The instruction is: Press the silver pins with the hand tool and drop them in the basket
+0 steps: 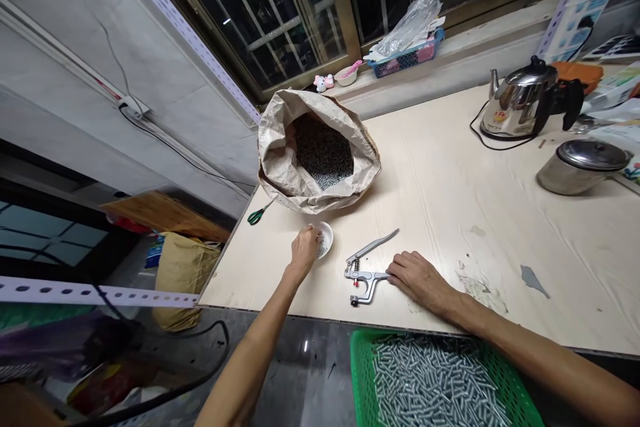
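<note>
My left hand (305, 247) reaches over the near side of a small white bowl (327, 238), its fingers bent together inside the rim. Small light pieces lie in the bowl, too tiny to name. What the fingertips pinch is hidden. Under my right hand (415, 275) is the lower handle of grey snap pliers (367, 280), which lie on the table with jaws pointing left. Their upper handle stands apart from the lower one, and a spring shows near the hinge. Just behind the bowl, an open paper-like sack (280, 167) holds many small dark metal pieces.
Green-handled scissors (257, 215) lie by the sack on the table (415, 173). A green basket (363, 373) full of metal screws is below the near edge. At the right are a kettle (520, 103) and a lidded metal pot (570, 170). A blue basket (407, 61) occupies the sill.
</note>
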A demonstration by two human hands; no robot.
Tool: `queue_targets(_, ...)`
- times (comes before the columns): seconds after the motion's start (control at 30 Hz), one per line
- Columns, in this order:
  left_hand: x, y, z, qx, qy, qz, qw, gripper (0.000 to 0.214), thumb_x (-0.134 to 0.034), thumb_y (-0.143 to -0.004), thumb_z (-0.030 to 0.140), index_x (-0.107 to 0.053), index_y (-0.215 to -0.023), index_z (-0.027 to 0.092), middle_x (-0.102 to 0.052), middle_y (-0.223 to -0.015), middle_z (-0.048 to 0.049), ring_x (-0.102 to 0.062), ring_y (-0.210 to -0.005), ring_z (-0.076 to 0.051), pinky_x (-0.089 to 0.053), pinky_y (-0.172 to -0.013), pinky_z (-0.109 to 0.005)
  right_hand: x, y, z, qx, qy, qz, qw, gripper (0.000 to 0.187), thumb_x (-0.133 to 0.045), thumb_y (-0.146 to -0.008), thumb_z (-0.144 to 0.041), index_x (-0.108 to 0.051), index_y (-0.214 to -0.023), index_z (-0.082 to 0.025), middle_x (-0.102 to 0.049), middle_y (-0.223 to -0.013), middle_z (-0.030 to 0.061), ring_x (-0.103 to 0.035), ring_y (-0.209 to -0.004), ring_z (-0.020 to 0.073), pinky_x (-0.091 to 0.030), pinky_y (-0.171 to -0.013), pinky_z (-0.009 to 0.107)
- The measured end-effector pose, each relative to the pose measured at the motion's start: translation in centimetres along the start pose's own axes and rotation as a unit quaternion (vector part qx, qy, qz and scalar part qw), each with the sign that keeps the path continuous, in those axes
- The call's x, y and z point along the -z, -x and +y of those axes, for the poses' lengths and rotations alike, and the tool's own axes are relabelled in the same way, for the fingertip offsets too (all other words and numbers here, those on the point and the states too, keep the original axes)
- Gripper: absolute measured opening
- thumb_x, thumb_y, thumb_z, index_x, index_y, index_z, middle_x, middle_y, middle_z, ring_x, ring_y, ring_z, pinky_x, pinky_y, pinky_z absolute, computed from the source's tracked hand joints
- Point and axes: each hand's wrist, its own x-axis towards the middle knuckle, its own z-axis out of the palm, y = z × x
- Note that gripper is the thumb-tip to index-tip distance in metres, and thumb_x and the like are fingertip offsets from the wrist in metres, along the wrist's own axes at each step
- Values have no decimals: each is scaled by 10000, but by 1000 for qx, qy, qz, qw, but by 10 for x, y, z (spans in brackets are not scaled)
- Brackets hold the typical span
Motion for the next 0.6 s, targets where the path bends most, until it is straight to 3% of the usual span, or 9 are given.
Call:
queue_targets(0.23,-6,-10,2,-49,2,-26,998,189,-490,-841,137,-665,-904,169,-646,-1013,-97,-600,-928,-200,-437,-765,-263,-2,0,2,-3,0,-4,1000,114,-525,-910,-219,-568,-809,-187,-578,-799,18,-494,-722,156,-318,-669,296)
queue_targets(0.4,2,-3,3,-70,19,-6,997,239,-441,-861,138,-668,-933,148,-641,-1032,-128,-593,-935,-213,-438,-779,-289,1,-2,0,0,-2,-8,1000,120,-519,-916,-221,-564,-810,-187,-577,-801,17,-493,-728,157,-306,-660,293)
queue_targets(0.53,8,26,10,-60,186,83,977,223,-480,-846,209,-687,-920,167,-681,-959,-90,-610,-847,-188,-452,-783,-293,1,-3,1,29,36,5,999,170,-485,-923,-177,-543,-763,-179,-570,-771,19,-471,-715,157,-291,-662,301)
queue_targets(0.6,4,48,19,-23,316,59,947,227,-544,-810,295,-700,-915,168,-703,-872,-68,-613,-728,-166,-468,-717,-280,0,-2,1,58,72,19,996,198,-461,-923,-145,-536,-742,-177,-560,-742,17,-447,-696,159,-282,-664,310)
